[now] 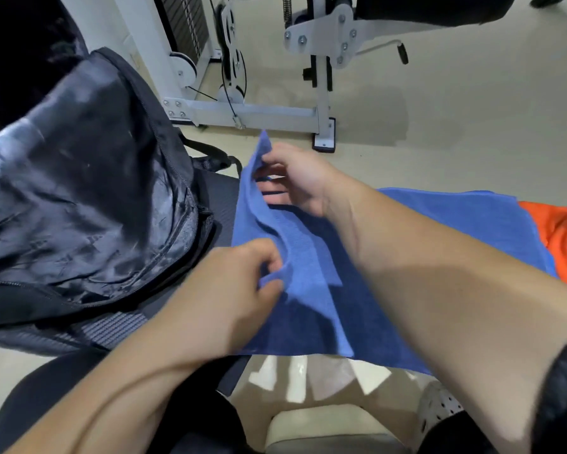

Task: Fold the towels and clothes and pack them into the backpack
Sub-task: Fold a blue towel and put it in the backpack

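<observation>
A blue towel [311, 276] lies spread in front of me, its left edge lifted. My left hand [242, 283] pinches the near left corner of that edge. My right hand [295, 178] grips the far left corner, which stands up in a peak. A black backpack [88, 198] sits open at the left, its shiny dark lining showing and its zipper undone. An orange garment [560, 237] lies at the right edge, partly under the towel.
A white exercise machine frame [252, 113] with cables stands on the beige floor behind the towel. A black mat [219, 204] lies under the backpack and towel. A dark rounded object, possibly a seat [46, 404], is at the lower left.
</observation>
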The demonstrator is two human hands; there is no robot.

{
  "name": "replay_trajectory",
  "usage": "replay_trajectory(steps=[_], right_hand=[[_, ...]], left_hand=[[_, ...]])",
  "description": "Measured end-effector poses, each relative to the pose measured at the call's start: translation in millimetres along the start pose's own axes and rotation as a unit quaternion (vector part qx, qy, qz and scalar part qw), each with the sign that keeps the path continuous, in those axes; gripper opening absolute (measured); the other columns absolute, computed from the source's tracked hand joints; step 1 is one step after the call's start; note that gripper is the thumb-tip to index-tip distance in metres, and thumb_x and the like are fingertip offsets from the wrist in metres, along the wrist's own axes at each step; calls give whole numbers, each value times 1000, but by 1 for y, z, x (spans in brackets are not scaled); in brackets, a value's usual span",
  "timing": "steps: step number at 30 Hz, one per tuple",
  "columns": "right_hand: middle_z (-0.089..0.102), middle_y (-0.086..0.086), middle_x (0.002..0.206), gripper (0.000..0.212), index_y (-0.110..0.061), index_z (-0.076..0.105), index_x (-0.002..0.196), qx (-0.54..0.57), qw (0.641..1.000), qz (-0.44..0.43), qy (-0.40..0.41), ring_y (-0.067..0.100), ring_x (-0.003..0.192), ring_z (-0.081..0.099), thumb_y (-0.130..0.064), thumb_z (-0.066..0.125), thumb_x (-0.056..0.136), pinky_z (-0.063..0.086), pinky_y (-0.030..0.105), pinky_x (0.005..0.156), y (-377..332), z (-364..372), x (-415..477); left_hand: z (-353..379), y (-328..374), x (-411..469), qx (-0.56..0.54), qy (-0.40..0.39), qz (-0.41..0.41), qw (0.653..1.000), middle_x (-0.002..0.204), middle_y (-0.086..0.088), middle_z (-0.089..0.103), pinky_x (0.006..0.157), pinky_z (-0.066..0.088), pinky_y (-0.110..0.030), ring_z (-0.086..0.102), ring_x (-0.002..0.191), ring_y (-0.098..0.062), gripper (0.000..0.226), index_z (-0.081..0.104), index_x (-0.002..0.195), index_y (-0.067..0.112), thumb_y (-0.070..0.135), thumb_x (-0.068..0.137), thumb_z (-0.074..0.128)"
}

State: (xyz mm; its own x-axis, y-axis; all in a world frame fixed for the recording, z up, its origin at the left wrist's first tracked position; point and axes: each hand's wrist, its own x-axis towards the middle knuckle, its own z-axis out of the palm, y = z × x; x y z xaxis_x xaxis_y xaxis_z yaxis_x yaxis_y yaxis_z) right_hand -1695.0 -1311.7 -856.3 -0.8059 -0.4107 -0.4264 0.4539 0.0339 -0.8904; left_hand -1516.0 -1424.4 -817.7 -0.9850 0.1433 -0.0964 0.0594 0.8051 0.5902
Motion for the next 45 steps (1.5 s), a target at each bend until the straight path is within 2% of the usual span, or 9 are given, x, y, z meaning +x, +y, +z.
replay_trajectory(steps=[4,10,13,19,24,31,36,39,45], right_hand=[[56,3,70,17,-15,56,77,86,993,16,75,25,67,54,-21,58,92,48,29,64,1,-56,-20],[74,13,96,44,-27,50,125,74,982,52,167,31,80,74,-62,44,98,60,44,78,19,-114,-55],[71,7,101,23,-34,54,114,-3,987,27,161,24,78,71,-50,55,98,61,39,80,26,-120,-71],[61,-6,71,13,-10,70,103,-122,982,-4,141,5,57,55,-20,66,96,57,32,75,34,-114,-75],[75,6,103,36,-18,67,121,-110,979,-61,157,17,79,70,-10,71,86,59,34,83,25,-119,-85],[74,-4,95,59,-24,62,132,-164,965,-71,192,7,64,64,7,63,82,53,21,64,27,-162,-121],[67,-8,121,67,-19,55,141,-215,960,-34,178,9,106,65,6,66,80,54,27,91,57,-174,-128],[66,-9,123,70,-20,53,143,-198,964,-39,172,11,109,65,7,64,80,52,22,85,56,-175,-131],[71,-17,90,58,-26,60,127,-187,956,-87,207,-8,65,63,9,60,82,47,12,59,35,-194,-147]], left_hand=[[47,23,22,-78,-67,7,995,62,3,59,47,40,-23,53,56,-15,13,53,86,27,18,90,60],[97,37,37,-104,-96,-8,990,60,5,52,59,43,-30,49,60,-18,19,57,92,27,9,86,61],[108,35,38,-96,-125,-26,987,56,3,53,57,46,-36,53,59,-24,17,57,88,28,12,83,58],[98,42,37,-93,-139,-38,985,56,8,55,51,35,-20,44,51,-7,25,63,91,25,4,78,65],[81,57,35,-144,-132,-45,980,71,-3,63,53,44,-24,49,53,-8,31,66,95,28,3,78,70],[110,100,38,-189,-138,-2,972,70,1,61,61,44,-22,49,57,-4,35,67,106,24,1,79,66],[149,110,45,-115,-187,-13,975,79,5,60,68,43,-27,52,72,-11,47,63,122,20,2,79,64],[151,114,49,-94,-191,-31,977,78,9,58,67,42,-25,52,73,-10,46,63,120,23,4,78,63],[131,134,49,-157,-124,-6,980,72,7,55,60,38,-16,46,59,-4,40,64,110,24,1,77,65]])
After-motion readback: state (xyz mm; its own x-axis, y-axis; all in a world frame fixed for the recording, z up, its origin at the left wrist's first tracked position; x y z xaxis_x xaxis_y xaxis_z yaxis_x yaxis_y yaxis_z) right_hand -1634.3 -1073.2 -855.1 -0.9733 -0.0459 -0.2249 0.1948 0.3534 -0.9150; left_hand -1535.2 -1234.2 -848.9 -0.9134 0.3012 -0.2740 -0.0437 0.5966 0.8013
